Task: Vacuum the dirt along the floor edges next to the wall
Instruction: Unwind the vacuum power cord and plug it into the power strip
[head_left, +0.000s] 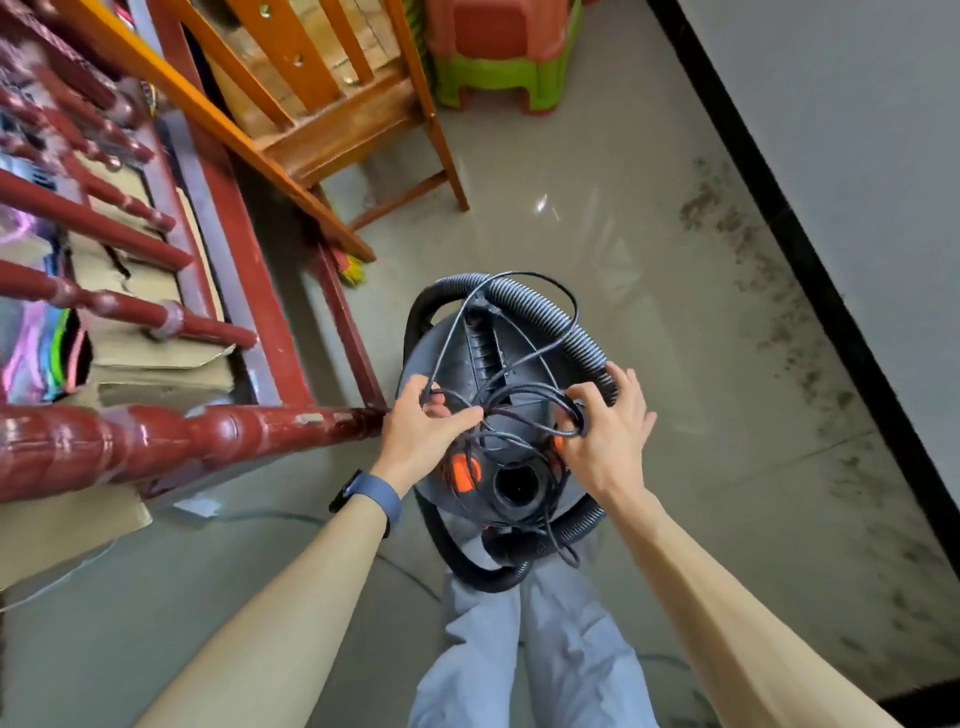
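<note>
- Glossy grey floor (597, 234) fills our view and runs to a pale wall (857, 130). A black skirting (810, 260) edges the wall, slanting from 1 o'clock down to 4 o'clock.
- Our left hand (426, 436) sits at 9 o'clock on the vacuum's top, with its fingers curled round strands of the black cord (519, 402).
- Our right hand (608, 431), at 3 o'clock, pinches loops of that cord between thumb and forefinger, and its other fingers are spread.
- We see the cord tangled over the dark vacuum (457, 358), which stands on the floor just ahead of our legs.
- A ribbed hose (550, 306) curves round the vacuum from 12 to 3 o'clock and shows again at 6.
- Dirt (779, 317) speckles the floor edge beside the skirting, from 2 to 4 o'clock of the vacuum and well apart from it.
- Bare floor lies between the vacuum and the dirt.
- At 9 o'clock a red wooden frame (208, 431) crowds in, its turned post ending just beside our left hand.
- An orange chair (332, 130) stands at 11 o'clock, and stacked plastic stools (498, 67) at 12.
</note>
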